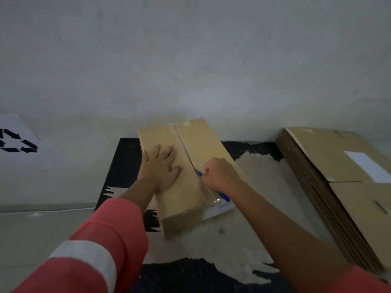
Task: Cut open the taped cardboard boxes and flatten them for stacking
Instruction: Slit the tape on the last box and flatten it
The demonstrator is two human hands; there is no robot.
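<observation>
- Head view: I see the cardboard box (203,144) lying lengthwise away from me on a black mat (124,161) that is worn pale in patches; its far end sits close to the grey wall (190,60)
- My left hand (160,168) lies flat on the box top, left of the centre seam; its fingers (168,152) are straight and a little apart, pressing on the cardboard
- My right hand (220,174) is over the seam, fingers (210,166) curled tight and clamped round a blue cutter (224,197); the blue tip shows at the seam and the handle end sticks out below the wrist
- Beyond the tip the seam reads as a dark line running to the far end; on the near side I see glossy clear tape (209,195) down to the box's near edge
- A stack of flattened boxes (330,166) lies to the right, well apart from the box; the top one carries a white label (368,166)
- At far left lies a white sheet (14,140) printed with black recycling arrows
- A coral sleeve (110,229) with a pale band covers my left forearm
</observation>
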